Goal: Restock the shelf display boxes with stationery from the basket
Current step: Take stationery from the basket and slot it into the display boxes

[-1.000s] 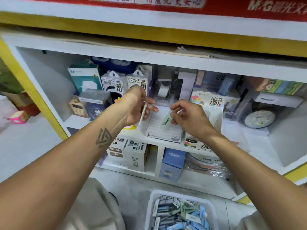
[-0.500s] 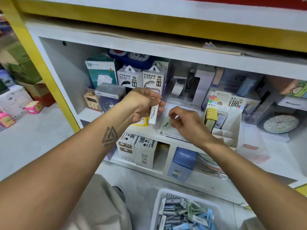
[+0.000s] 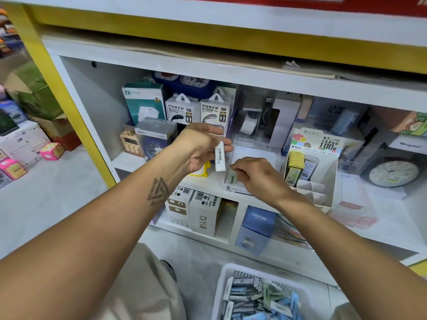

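Observation:
My left hand (image 3: 200, 146) pinches a slim white stationery packet (image 3: 220, 159) that hangs upright in front of the shelf. My right hand (image 3: 255, 175) pinches a pale green packet (image 3: 231, 177) and holds it low at a flat white display box (image 3: 235, 188) on the shelf edge. Right of it stands a pencil-lead display box (image 3: 310, 162) with yellow packs in its left slot. At the bottom of the view is a white basket (image 3: 223, 282) filled with several blue, green and white packets.
Power bank boxes (image 3: 197, 109), a teal box (image 3: 143, 101) and a tape dispenser (image 3: 250, 122) stand behind my hands. A clock (image 3: 392, 174) sits at right. The lower shelf holds white boxes (image 3: 203, 215) and a blue box (image 3: 256, 227). Cartons (image 3: 30, 139) crowd the floor at left.
My right hand has lowered the green packet onto the flat white box. My left hand turned the white packet upright and keeps it raised. The view shifted left and down.

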A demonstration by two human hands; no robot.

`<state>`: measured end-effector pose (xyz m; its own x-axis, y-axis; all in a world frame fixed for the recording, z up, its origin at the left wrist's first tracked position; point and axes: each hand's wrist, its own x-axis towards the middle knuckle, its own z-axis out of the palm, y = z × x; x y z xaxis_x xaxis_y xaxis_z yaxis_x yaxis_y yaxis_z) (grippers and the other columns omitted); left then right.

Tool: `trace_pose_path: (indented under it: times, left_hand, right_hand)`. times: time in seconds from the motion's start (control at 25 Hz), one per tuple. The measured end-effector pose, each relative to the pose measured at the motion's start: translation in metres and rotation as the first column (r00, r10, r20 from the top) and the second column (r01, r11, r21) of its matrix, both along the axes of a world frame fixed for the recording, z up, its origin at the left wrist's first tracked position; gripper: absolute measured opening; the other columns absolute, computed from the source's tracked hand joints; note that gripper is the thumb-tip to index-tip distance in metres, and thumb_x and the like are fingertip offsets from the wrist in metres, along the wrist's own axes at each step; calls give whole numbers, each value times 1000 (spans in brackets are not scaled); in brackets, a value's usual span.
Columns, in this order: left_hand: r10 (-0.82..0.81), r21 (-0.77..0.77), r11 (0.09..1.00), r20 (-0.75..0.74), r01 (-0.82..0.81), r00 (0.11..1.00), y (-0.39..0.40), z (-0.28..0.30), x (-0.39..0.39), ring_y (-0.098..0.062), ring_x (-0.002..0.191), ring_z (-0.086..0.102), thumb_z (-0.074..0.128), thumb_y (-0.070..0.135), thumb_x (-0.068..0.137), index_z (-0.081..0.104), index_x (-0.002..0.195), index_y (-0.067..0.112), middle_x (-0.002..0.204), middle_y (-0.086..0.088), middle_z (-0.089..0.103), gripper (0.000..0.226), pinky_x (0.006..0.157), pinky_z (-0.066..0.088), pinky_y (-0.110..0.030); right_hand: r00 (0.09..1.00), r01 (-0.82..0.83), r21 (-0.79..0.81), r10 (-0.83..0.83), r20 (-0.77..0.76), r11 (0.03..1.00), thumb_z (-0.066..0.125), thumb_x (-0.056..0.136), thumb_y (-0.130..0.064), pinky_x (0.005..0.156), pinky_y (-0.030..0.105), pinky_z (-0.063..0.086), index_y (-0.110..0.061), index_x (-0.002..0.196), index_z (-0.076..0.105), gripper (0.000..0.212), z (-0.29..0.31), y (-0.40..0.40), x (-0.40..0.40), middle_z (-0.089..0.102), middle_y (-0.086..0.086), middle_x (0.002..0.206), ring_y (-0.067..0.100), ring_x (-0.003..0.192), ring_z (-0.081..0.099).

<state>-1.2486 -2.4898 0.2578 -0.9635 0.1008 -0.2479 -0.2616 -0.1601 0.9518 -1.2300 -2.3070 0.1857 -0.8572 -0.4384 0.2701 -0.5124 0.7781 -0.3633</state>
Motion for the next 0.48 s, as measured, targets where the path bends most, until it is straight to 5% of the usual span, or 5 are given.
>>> trace_pose_path:
  times: [0.08,0.16,0.28,0.4,0.48]
  left_hand:
    - [-24,-37,999,0,24,1000,3,-1,-1,-33,92,70,39,-18,93,57,109,1,111,-25,70,31,66,58,-33]
    - [-67,-95,993,-7,66,998,7,-4,-2,-27,93,68,48,-10,96,60,110,7,112,-16,72,25,78,57,-37]
    - [-114,-88,990,-22,111,993,16,-10,-2,-28,104,66,56,0,97,64,115,13,107,-5,74,24,105,44,-49]
    - [-181,-46,983,-57,178,982,30,-17,2,-19,98,69,61,5,95,65,118,15,99,-2,76,26,92,52,-38]
    - [-204,-219,959,-89,180,975,36,-27,4,-18,86,70,62,13,96,64,120,17,95,-3,74,25,79,58,-35]
  right_hand:
    - [999,49,-38,-49,-6,998,58,97,-8,90,38,50,-13,115,73,24,6,1,2,70,4,110,24,98,65]
    - [993,89,-271,-65,96,958,65,94,-12,77,29,54,-25,110,73,22,18,2,5,72,-4,103,19,85,66]
    - [946,190,-659,44,322,728,75,88,-11,54,19,49,-27,108,61,29,34,1,9,75,1,89,20,71,68]
    - [958,200,-686,6,286,700,74,88,-5,57,28,55,-20,110,58,31,35,6,13,69,3,71,18,61,67]
    - [977,190,-563,-100,187,804,72,90,-5,63,35,58,-19,111,62,27,31,13,13,67,4,70,22,61,69]
